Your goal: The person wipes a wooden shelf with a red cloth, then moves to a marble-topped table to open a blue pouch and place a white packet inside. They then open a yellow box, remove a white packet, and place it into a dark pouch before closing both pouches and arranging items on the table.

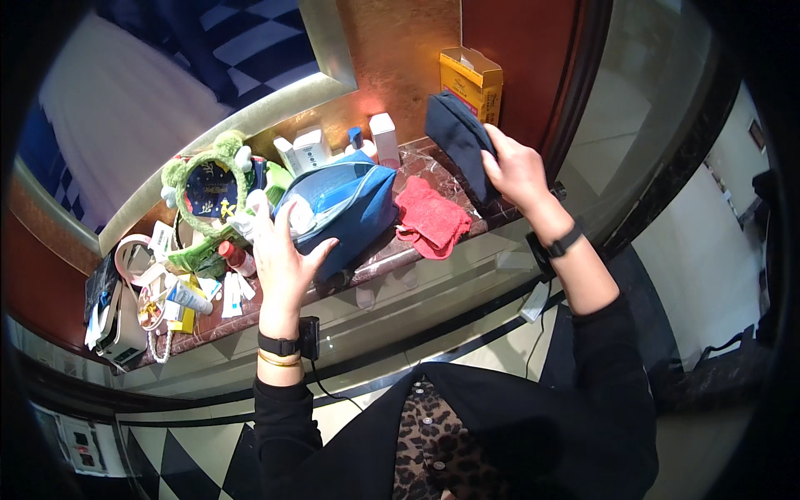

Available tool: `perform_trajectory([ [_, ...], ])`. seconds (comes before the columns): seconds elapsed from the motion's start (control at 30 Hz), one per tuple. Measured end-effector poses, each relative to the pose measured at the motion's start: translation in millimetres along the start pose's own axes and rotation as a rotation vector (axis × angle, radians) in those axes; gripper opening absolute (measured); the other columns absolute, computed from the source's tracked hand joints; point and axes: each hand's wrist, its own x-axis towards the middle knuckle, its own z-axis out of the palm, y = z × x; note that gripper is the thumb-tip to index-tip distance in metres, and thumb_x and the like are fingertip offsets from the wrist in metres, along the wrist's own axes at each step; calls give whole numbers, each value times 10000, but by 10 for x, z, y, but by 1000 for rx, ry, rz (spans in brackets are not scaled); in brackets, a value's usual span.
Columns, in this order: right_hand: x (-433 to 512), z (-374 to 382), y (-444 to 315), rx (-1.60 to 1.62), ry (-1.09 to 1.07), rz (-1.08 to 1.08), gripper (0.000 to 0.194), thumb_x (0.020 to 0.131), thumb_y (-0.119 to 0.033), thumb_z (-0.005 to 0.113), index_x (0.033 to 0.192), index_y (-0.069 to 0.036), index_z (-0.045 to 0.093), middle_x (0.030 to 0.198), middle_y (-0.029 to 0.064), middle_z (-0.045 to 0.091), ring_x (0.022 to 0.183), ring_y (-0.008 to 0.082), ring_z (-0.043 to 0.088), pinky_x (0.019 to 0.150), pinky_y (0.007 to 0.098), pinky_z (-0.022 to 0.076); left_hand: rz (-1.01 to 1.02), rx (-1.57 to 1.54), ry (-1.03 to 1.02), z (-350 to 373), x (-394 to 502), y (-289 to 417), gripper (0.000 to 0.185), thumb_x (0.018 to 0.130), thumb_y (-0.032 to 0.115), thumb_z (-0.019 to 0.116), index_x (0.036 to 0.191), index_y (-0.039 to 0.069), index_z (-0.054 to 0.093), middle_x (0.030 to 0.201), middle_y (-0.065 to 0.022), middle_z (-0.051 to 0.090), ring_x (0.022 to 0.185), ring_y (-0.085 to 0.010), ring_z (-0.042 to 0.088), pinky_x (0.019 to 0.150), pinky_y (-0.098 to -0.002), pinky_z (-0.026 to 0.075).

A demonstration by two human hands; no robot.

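My right hand (519,169) grips the edge of a dark navy fabric pouch or folded cloth (459,137) and keeps it raised at the shelf's right end. My left hand (281,259) has its thumb and fingers spread beside a blue zip pouch (362,228). Whether its fingertips touch the pouch's rim or the white item behind them, I cannot tell. The pouch gapes upward, with white and bright blue items inside. A crumpled red cloth (431,215) lies on the marble shelf (381,257) between my hands.
A yellow box (472,81) with raised flaps stands at the back right. White boxes (384,137) are behind the pouch. At left are a green plush headband (181,194), a red-capped bottle (237,257), several tubes (190,297) and a bead string (160,347). A framed mirror (337,56) rises behind.
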Motion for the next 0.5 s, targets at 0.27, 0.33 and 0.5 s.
perform_trajectory([
  [0.27, 153, 519, 166, -259, -69, 146, 514, 873, -190, 731, 1363, -120, 590, 1157, 133, 600, 1052, 308, 642, 807, 432, 589, 103, -115, -144, 130, 130, -155, 216, 836, 218, 809, 981, 71, 746, 1061, -110, 667, 1005, -320, 644, 888, -440, 504],
  [0.33, 105, 385, 29, -307, 99, 0, 516, 864, -160, 737, 1361, -123, 603, 1324, 146, 580, 1225, 338, 554, 925, 466, 540, 149, -83, -125, 161, 180, -168, 214, 842, 205, 802, 999, 70, 749, 1035, -109, 683, 976, -316, 655, 866, -431, 513],
  [0.5, -424, 440, -619, 200, -264, -383, 471, 929, -215, 680, 1376, -83, 610, 1502, 201, 505, 1365, 438, 491, 1135, 507, 424, 194, -176, -19, 100, 196, -102, 212, 819, 56, 763, 1030, 48, 738, 972, -121, 700, 914, -328, 661, 807, -422, 525],
])
